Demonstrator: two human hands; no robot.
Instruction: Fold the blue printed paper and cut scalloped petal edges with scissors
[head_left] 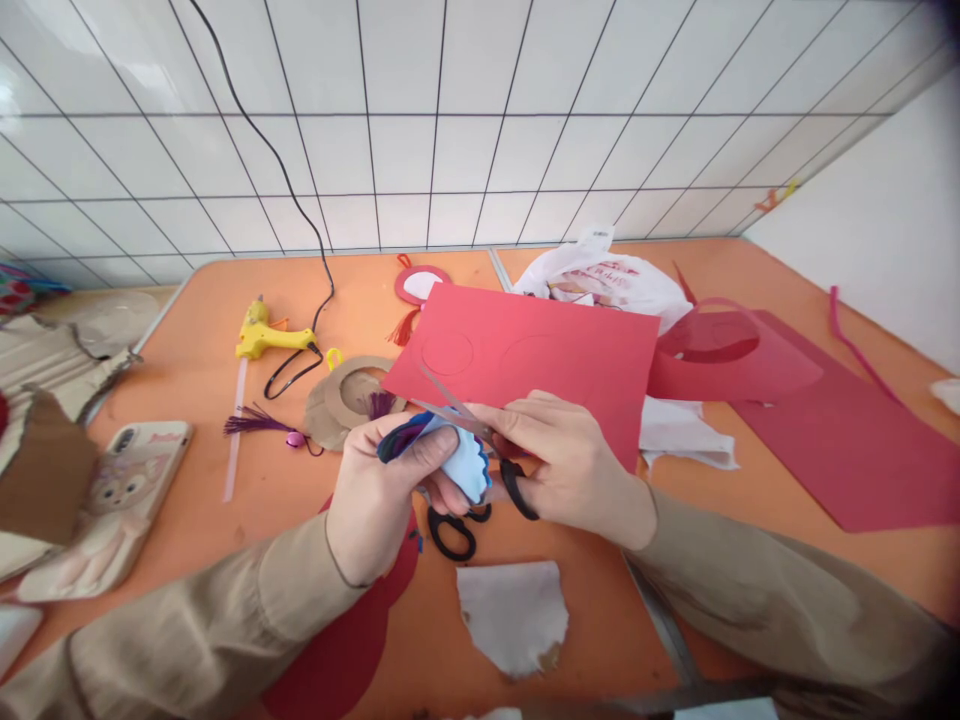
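My left hand (379, 495) is closed around a layered piece of blue and purple cloth (466, 466), light blue on top with a dark, wavy edge. In my right hand (574, 470) is a pair of scissors (516, 488) with black handles; its blades point up and left, spread apart beside the cloth's upper edge. Part of the blades is hidden by the fingers and cloth. Below my hands, another black-handled pair of scissors (453, 540) lies on the table, partly covered. Behind them is a red sheet (555, 350) with circles drawn on it.
On the orange table (202, 430) lie a yellow glue gun (274, 338) with a black cord, a cardboard ring (324, 410), a purple tassel (262, 422) and a phone (124, 490). A white plastic bag (622, 275), red sheets (840, 430) and a pale scrap (516, 615) are also there.
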